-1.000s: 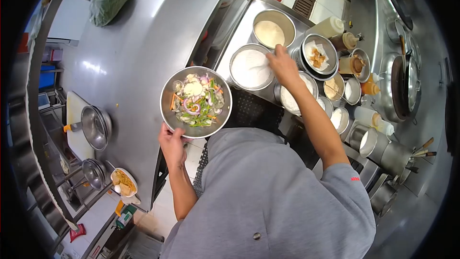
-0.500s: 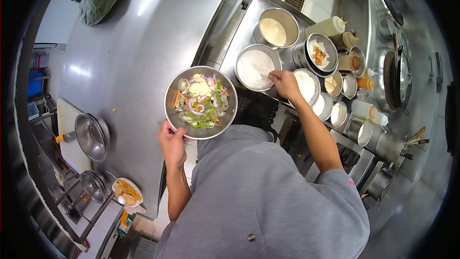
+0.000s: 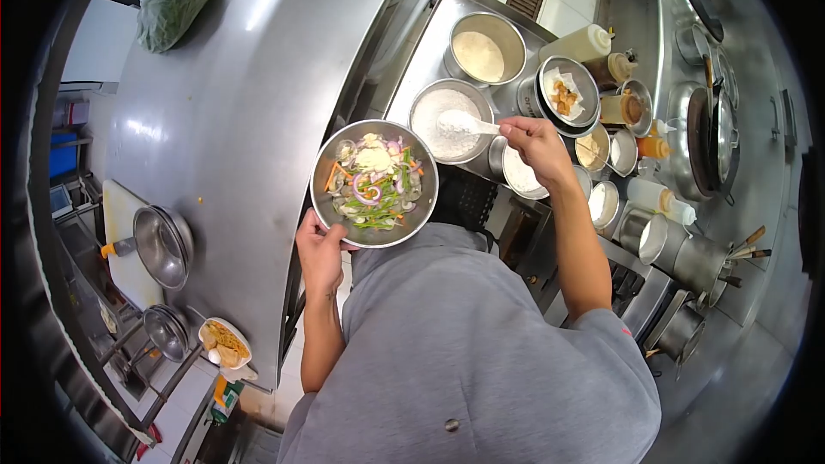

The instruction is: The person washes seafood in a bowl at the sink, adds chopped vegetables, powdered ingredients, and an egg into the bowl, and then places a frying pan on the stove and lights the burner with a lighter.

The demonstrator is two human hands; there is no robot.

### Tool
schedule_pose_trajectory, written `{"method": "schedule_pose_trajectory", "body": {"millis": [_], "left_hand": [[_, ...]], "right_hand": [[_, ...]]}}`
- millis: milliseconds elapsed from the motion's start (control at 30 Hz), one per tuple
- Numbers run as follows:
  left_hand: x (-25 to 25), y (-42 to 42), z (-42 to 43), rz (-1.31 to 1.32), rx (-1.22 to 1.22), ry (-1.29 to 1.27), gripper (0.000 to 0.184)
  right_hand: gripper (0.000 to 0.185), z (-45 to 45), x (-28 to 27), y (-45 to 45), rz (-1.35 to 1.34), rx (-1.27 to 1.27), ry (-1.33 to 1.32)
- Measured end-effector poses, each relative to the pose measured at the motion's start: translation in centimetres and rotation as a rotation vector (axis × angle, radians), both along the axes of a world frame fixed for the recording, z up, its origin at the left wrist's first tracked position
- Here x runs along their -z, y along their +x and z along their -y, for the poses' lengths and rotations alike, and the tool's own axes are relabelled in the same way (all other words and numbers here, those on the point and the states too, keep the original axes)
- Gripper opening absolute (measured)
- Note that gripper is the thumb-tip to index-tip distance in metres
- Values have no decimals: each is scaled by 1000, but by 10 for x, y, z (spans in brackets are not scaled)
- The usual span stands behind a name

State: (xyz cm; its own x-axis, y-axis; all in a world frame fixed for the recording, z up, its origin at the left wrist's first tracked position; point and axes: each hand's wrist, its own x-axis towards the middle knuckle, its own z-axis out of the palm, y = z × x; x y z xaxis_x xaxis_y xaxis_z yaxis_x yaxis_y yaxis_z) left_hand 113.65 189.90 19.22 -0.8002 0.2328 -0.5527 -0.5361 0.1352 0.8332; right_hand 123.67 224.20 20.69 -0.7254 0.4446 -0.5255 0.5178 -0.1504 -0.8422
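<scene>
My left hand (image 3: 325, 251) grips the near rim of a steel mixing bowl (image 3: 321, 215), thumb over the edge. Inside lie sliced red onion, green and orange vegetable strips, greyish pieces and a mound of pale yellow powder (image 3: 375, 157). In my right hand (image 3: 538, 148) is a white spoon (image 3: 485, 128), closed in the fingers by its handle. The spoon's bowl carries a heap of white flour-like powder. It is above a round pot of white powder (image 3: 430, 105), just right of the mixing bowl.
Behind stands a pot of cream-coloured powder (image 3: 478, 58). On the right are a bowl of fried pieces on paper (image 3: 565, 94), squeeze bottles (image 3: 587, 43) and smaller containers of powder. Left, the steel counter (image 3: 249, 112) bears a green plastic bag (image 3: 176, 7), stacked bowls (image 3: 161, 247) and a knife on a cutting board (image 3: 127, 215).
My right hand has lifted the spoon, now heaped with white powder, out of the powder in the pot. The mixing bowl in my left hand has shifted slightly right.
</scene>
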Motion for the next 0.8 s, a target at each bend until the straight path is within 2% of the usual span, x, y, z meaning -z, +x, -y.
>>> {"method": "schedule_pose_trajectory", "body": {"millis": [67,133,167,267,333,400,533,600,667,733,800], "left_hand": [[1,3,-13,2,10,11,12],[2,6,-24,14,26,66,13],[1,5,-29,15,46,73,13],[-4,8,-38,11,38,104,14],[-5,12,-36,1,31,93,13],[-8,16,-30,-28,-8,42,12],[-10,28,-11,-65,-77,-60,12],[-6,35,-5,-61,-106,-55,14],[-6,40,-4,-61,-157,-76,17],[-3,44,-3,-66,-180,-76,19],[1,47,-2,-69,-180,-58,19]], "right_hand": [[22,8,-19,1,-4,-20,1],[20,16,-22,2,-203,-173,412],[20,17,-20,-1,-208,-173,409],[14,8,-2,-13,-175,-217,1178],[10,-1,39,-14,-62,-405,1274],[10,3,70,-10,47,-637,1256],[13,10,86,-3,118,-665,1054],[17,-6,91,-3,45,-453,772],[20,-15,98,-1,-16,-451,704],[21,-18,95,-3,-1,-259,192],[22,-22,83,-2,-28,-226,106]]}}
